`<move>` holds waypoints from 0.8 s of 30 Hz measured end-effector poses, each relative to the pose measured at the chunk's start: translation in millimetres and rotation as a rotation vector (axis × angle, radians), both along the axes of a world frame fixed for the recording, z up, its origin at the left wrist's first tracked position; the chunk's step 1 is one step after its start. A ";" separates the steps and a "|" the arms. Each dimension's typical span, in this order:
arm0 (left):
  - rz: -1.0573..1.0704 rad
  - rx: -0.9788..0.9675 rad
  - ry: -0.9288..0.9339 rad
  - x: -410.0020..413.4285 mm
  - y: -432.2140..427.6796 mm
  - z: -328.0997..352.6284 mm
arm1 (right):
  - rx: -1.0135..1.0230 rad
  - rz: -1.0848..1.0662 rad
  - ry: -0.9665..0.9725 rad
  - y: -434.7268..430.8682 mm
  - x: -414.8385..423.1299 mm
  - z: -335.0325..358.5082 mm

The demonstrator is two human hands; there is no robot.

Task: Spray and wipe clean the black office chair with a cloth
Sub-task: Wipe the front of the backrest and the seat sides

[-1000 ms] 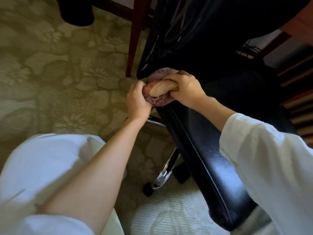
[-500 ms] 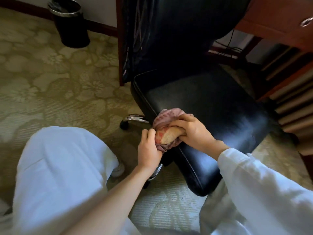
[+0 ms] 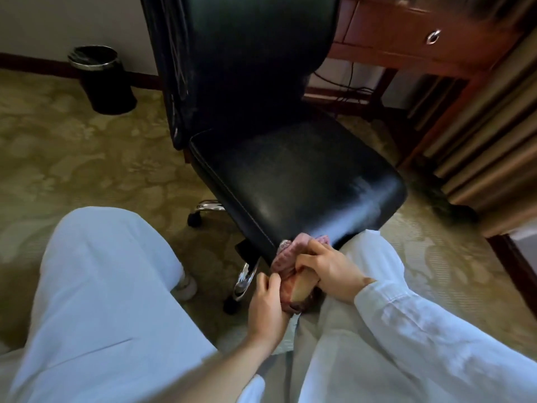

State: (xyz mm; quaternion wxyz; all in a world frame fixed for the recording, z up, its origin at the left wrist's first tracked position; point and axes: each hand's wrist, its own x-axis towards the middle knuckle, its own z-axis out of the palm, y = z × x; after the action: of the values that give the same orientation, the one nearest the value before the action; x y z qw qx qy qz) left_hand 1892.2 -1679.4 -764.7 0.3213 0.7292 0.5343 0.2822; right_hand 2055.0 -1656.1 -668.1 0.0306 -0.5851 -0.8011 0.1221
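Note:
The black leather office chair (image 3: 293, 175) stands in front of me with its tall backrest upright and its chrome base underneath. A pink and tan cloth (image 3: 287, 257) is bunched at the seat's near front corner. My right hand (image 3: 328, 271) grips the cloth from the right, fingers curled over it. On the cloth's lower left side, my left hand (image 3: 268, 306) pinches its edge. Both hands sit just off the seat's front edge, above my knees. No spray bottle is in view.
A black waste bin (image 3: 101, 80) stands by the wall at the back left. A red-brown wooden desk (image 3: 412, 33) with a drawer is behind the chair on the right, with cables under it. Striped curtains (image 3: 488, 158) hang at right. The floor is patterned carpet.
The cloth and both hands have come along the seat's left edge to its front corner. The view has pulled back and up, showing the whole chair.

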 end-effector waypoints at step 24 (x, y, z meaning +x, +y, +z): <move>0.097 0.038 0.160 -50.2 133.0 52.2 | 0.060 -0.146 0.067 106.3 -35.2 12.0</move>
State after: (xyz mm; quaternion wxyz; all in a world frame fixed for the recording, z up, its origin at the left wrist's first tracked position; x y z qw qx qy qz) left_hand 1842.0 -1546.4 -712.5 0.2496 0.7286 0.5874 0.2486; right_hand 2019.7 -1549.8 -656.2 0.0839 -0.6362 -0.7583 0.1148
